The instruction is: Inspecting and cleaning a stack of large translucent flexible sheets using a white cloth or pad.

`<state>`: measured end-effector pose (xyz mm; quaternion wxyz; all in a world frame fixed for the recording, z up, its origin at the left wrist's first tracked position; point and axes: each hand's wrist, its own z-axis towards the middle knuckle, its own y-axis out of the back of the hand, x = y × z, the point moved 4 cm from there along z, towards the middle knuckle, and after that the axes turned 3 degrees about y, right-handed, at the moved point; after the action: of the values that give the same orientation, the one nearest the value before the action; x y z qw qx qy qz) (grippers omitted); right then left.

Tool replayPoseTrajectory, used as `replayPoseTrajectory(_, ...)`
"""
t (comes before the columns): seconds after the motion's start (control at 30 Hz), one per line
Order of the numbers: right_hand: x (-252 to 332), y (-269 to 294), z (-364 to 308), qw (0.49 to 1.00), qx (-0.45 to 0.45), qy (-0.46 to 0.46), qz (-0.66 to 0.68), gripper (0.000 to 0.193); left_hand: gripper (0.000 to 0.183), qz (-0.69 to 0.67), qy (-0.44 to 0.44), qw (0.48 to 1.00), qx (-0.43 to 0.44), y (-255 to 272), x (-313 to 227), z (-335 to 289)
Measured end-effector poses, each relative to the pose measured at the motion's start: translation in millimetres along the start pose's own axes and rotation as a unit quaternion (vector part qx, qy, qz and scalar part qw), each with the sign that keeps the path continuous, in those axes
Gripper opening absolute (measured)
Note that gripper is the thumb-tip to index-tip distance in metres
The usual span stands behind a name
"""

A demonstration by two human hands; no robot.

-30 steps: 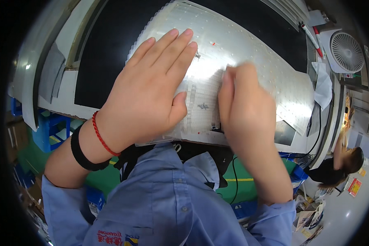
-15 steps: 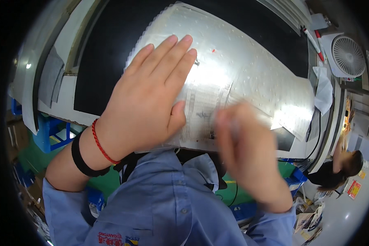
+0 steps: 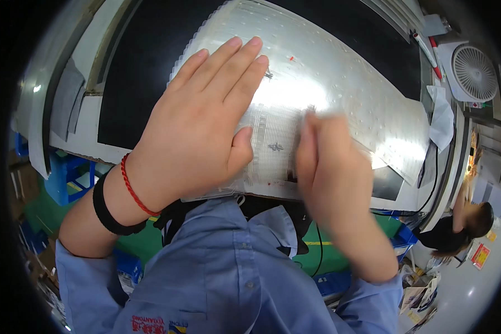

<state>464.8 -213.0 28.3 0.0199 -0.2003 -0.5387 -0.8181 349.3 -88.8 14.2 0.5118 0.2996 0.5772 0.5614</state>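
A large, shiny translucent plastic sheet (image 3: 328, 67) lies across the black work surface, its left edge finely scalloped. My left hand (image 3: 197, 119) rests flat on the sheet's left part, fingers stretched out, with a red cord and a black band at the wrist. Over the near middle of the sheet, my right hand (image 3: 337, 167) is closed and smeared by motion. What its fingers hold, if anything, is hidden. Between the two hands shows a patch of fine parallel lines (image 3: 275, 125) with a small dark mark on it. A small red mark sits farther up the sheet.
A white fan (image 3: 473, 72) stands at the far right, near a red-and-white pen (image 3: 427, 54) and a crumpled white paper (image 3: 441, 117). Blue bins (image 3: 67, 178) sit below the table's left edge. Another person (image 3: 456, 231) is off to the right.
My right hand has moved a little up over the sheet, still closed. The left hand stays flat in nearly the same place. The whole view has shifted slightly.
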Motion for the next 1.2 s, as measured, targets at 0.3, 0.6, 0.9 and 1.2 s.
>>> replayPoseTrajectory(0.3,-4,-3,5,1.000,-0.006,-0.020,-0.003,0.012,0.072,0.006,-0.009,1.000,-0.001,-2,-2,0)
replayPoseTrajectory(0.6,-2,4,9,0.999,-0.001,-0.035,0.018,0.013,0.073,0.004,-0.007,1.000,0.012,-1,-3,0)
replayPoseTrajectory(0.9,5,14,7,0.996,0.053,-0.073,0.028,0.014,0.072,-0.001,-0.007,1.000,0.004,-2,-2,-2)
replayPoseTrajectory(1.2,14,19,-8,0.999,0.039,-0.029,0.020,0.010,0.072,-0.001,-0.014,1.000,-0.008,-2,-2,-3)
